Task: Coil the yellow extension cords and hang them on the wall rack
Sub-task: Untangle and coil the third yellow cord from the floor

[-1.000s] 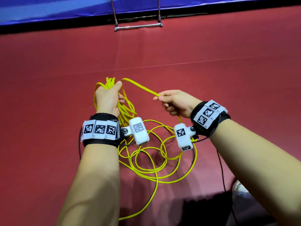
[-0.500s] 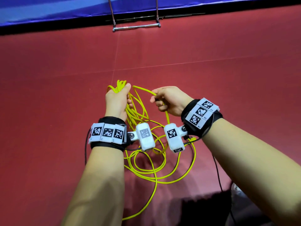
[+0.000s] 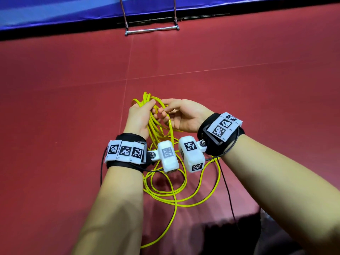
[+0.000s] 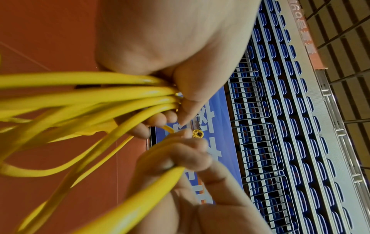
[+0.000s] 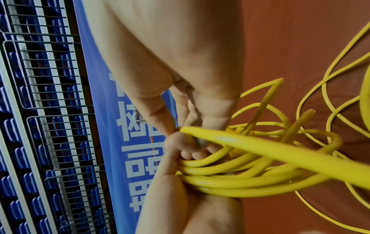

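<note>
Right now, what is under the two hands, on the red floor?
Under the left hand and right hand, loose loops of yellow cord lie on the red floor. The wrists cover part of the loops.

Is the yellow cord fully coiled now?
No. The left hand holds several loops, but much cord lies loose on the floor.

Both forearms are bare, with no sleeves. Each wrist wears a black strap (image 3: 127, 137) carrying a white band of three square black-and-white coded tags (image 3: 125, 150). A white boxy camera housing (image 3: 168, 156), itself tagged, is bolted to each strap by a silver screw (image 3: 152, 154). Thin black cables (image 3: 228, 192) trail from the straps.
</note>
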`<state>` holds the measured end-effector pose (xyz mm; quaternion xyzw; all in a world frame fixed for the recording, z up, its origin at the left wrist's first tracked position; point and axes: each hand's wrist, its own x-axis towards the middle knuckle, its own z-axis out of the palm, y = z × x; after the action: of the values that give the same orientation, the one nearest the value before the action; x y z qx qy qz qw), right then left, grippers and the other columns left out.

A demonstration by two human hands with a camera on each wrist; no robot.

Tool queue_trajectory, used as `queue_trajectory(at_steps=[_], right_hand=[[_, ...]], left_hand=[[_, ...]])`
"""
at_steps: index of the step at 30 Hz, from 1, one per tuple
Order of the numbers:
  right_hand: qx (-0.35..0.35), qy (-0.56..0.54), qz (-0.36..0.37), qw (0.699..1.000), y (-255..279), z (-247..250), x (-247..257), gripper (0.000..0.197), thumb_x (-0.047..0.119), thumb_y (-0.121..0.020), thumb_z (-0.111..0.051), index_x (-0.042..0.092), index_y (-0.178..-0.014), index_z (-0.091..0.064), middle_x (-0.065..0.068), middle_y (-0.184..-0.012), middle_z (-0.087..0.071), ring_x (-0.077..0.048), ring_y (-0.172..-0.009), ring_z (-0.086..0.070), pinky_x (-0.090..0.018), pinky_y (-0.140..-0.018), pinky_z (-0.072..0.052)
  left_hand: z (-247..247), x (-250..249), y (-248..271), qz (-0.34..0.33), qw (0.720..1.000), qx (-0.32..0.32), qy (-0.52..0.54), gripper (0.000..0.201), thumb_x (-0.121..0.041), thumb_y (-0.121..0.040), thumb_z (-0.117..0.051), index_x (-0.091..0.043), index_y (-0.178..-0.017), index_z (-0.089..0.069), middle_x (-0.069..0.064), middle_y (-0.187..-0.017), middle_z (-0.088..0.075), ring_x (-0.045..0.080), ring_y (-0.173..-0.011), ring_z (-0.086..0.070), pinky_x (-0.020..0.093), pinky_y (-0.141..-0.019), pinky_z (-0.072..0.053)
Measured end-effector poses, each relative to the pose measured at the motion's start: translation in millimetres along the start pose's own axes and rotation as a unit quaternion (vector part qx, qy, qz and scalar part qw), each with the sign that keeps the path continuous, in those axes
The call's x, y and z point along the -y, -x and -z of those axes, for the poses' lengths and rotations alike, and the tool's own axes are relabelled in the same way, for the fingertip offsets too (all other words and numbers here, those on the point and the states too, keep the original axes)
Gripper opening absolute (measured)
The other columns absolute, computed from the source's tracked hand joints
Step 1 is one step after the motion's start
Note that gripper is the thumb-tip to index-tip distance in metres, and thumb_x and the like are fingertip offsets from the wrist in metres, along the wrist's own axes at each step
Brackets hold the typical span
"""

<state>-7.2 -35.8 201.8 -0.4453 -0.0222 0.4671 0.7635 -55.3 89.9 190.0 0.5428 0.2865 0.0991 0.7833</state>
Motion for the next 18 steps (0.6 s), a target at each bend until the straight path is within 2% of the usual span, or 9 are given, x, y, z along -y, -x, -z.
queue_trajectory(at_steps=[2,5,8,10,12,14,16,18], right_hand=[[0.021,0.021,-0.007,1.000,2.1,-1.7,0.2,0.040,-0.013,-0.089,-0.041,0.008,-0.118,-0.060,-0.011,-0.083,-0.062,-0.016,-0.067,-0.059,-0.023,-0.060,-0.050],[0.053,0.086,-0.020,0.995,2.2,-1.6,-1.6,0.041,-0.006,-0.094,-0.044,0.021,-0.122,-0.057,-0.005,-0.085,-0.058,-0.016,-0.069,-0.056,-0.027,-0.065,-0.050],[0.086,0.147,-0.029,0.985,3.7,-2.0,-4.1,0.034,0.001,-0.099,-0.043,0.024,-0.124,-0.052,-0.003,-0.079,-0.051,-0.015,-0.064,-0.053,-0.026,-0.064,-0.048],[0.078,0.173,-0.023,0.982,3.6,-2.1,-7.2,0.035,0.003,-0.100,-0.044,0.026,-0.125,-0.052,-0.004,-0.075,-0.051,-0.014,-0.061,-0.052,-0.024,-0.058,-0.047],[0.055,0.181,0.003,0.982,1.7,-1.4,-11.1,0.038,0.000,-0.099,-0.046,0.027,-0.125,-0.054,-0.005,-0.074,-0.056,-0.014,-0.059,-0.053,-0.022,-0.053,-0.045],[0.016,0.197,0.048,0.979,-0.3,-1.0,-14.5,0.034,-0.001,-0.097,-0.050,0.015,-0.126,-0.055,-0.008,-0.075,-0.064,-0.014,-0.058,-0.056,-0.022,-0.050,-0.044],[-0.010,0.231,0.088,0.969,-1.4,-2.4,-17.7,0.022,-0.003,-0.095,-0.054,0.007,-0.114,-0.055,-0.012,-0.077,-0.068,-0.016,-0.057,-0.061,-0.022,-0.047,-0.044],[-0.007,0.265,0.106,0.958,-2.4,-5.4,-21.7,0.021,-0.005,-0.094,-0.055,0.008,-0.106,-0.043,-0.018,-0.078,-0.067,-0.020,-0.054,-0.063,-0.025,-0.045,-0.045]], left_hand=[[-1.7,-2.1,4.9,0.008,1.000,0.006,0.008,0.016,-0.013,-0.100,-0.053,-0.004,-0.086,-0.051,0.003,-0.045,-0.047,0.016,-0.038,-0.050,0.026,-0.040,-0.048],[-0.9,-3.6,9.0,0.016,1.000,0.010,-0.015,0.034,-0.022,-0.102,-0.050,-0.006,-0.072,-0.046,0.002,-0.038,-0.044,0.015,-0.030,-0.045,0.020,-0.035,-0.042],[0.9,-4.7,10.7,0.051,0.998,0.020,-0.016,0.044,-0.035,-0.103,-0.048,-0.009,-0.067,-0.042,0.007,-0.041,-0.043,0.017,-0.029,-0.044,0.022,-0.035,-0.044],[1.9,-5.7,11.5,0.060,0.998,0.023,-0.014,0.043,-0.039,-0.101,-0.049,-0.007,-0.072,-0.044,0.010,-0.048,-0.043,0.019,-0.030,-0.045,0.026,-0.036,-0.045],[3.5,-6.8,11.5,0.067,0.997,0.038,-0.010,0.036,-0.036,-0.099,-0.054,-0.006,-0.082,-0.047,0.010,-0.048,-0.040,0.020,-0.030,-0.045,0.032,-0.038,-0.047],[5.5,-7.6,12.0,0.069,0.996,0.065,-0.002,0.028,-0.029,-0.097,-0.058,-0.006,-0.084,-0.049,0.008,-0.048,-0.036,0.021,-0.032,-0.044,0.038,-0.041,-0.051],[6.4,-6.1,11.1,0.060,0.995,0.082,0.001,0.028,-0.022,-0.098,-0.057,-0.004,-0.077,-0.050,0.009,-0.050,-0.036,0.020,-0.031,-0.042,0.038,-0.040,-0.051],[5.4,-3.3,9.8,0.053,0.996,0.070,-0.010,0.029,-0.015,-0.098,-0.053,-0.004,-0.072,-0.050,0.011,-0.055,-0.037,0.018,-0.027,-0.035,0.033,-0.034,-0.046]])
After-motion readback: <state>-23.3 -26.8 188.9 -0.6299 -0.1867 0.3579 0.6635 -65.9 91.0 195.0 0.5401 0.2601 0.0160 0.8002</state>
